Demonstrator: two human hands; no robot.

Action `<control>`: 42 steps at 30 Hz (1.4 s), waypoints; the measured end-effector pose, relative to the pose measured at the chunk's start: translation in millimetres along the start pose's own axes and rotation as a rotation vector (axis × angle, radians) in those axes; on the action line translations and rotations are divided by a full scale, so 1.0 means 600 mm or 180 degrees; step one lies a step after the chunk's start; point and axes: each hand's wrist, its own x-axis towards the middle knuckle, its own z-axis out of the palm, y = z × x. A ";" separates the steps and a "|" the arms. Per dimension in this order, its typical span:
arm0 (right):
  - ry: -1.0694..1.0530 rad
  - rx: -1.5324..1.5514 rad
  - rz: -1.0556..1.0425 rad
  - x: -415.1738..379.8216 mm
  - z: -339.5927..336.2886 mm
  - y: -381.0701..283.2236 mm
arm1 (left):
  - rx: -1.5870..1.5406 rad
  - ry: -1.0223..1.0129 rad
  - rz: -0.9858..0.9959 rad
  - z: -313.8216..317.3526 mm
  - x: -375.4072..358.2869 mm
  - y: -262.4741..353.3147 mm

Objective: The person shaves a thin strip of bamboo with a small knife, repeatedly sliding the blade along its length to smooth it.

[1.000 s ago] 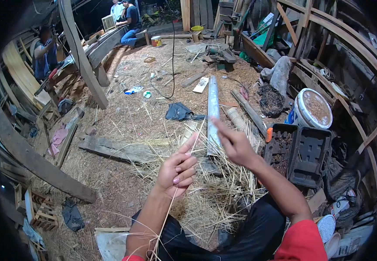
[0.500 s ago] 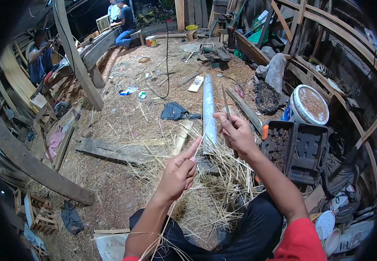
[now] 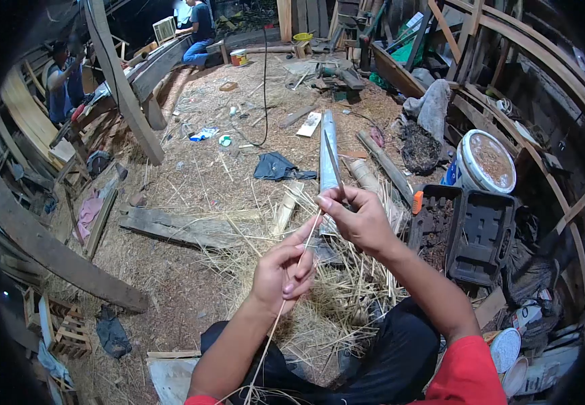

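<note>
My left hand (image 3: pixel 280 275) is closed around a thin pale strip (image 3: pixel 265 351), which looks like split bamboo. The strip runs from the fingertips down past my left forearm toward my lap. In my right hand (image 3: pixel 365 223) is a knife with a long, narrow dark blade (image 3: pixel 331 156) pointing up and away from me; its handle is hidden by the fingers. The right thumb and fingertips meet the strip's upper end, just above my left hand. Below both hands lies a heap of loose thin strips (image 3: pixel 346 304) between my knees.
A grey plank (image 3: pixel 329 145) lies ahead, and an old beam (image 3: pixel 178 229) lies left. At right are an opened black tool case (image 3: pixel 481 233) and a white bucket (image 3: pixel 487 162). A slanted post (image 3: pixel 120 81) stands left. Other people work at the back left.
My right hand has moved down and slightly left, bringing its fingertips to the strip by my left hand. The knife blade now tilts further left. My view has shifted slightly.
</note>
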 end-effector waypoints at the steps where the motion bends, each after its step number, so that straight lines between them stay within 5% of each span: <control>1: 0.0121 -0.0430 -0.0480 0.006 0.000 0.017 | -0.0260 -0.0100 0.0012 -0.008 0.003 0.000; 5: 0.0031 -0.1662 -0.1603 -0.006 0.007 0.005 | -0.0536 0.0037 0.0110 -0.014 -0.002 0.025; 8: -0.0815 -0.2603 -0.1641 -0.034 0.027 -0.003 | -0.0599 0.0045 0.0181 -0.018 -0.006 0.036; 12: -0.0975 -0.3310 -0.2048 -0.023 0.015 0.004 | -0.0525 0.0353 0.0152 -0.005 -0.012 0.038; 17: -0.0988 -0.3478 -0.2101 -0.039 0.021 0.001 | -0.0431 0.0211 0.0099 0.006 -0.023 0.038; 24: 0.0287 -0.2343 -0.1627 0.015 -0.029 0.006 | -0.0090 -0.0128 0.0226 0.020 -0.028 0.033; 29: -0.0735 -0.2524 -0.2014 -0.029 0.021 -0.003 | 0.0262 0.0523 0.0515 0.008 -0.009 0.028; 33: -0.0522 -0.2787 -0.1550 -0.014 0.005 0.006 | 0.0193 0.0512 0.0478 0.014 -0.011 0.022; 37: -0.0753 -0.2710 -0.2125 -0.022 0.023 0.014 | 0.0118 0.0577 0.0417 0.010 -0.012 0.031; 42: -0.0631 -0.2878 -0.1818 -0.014 0.009 0.005 | -0.0192 0.0301 0.0357 0.005 -0.016 0.038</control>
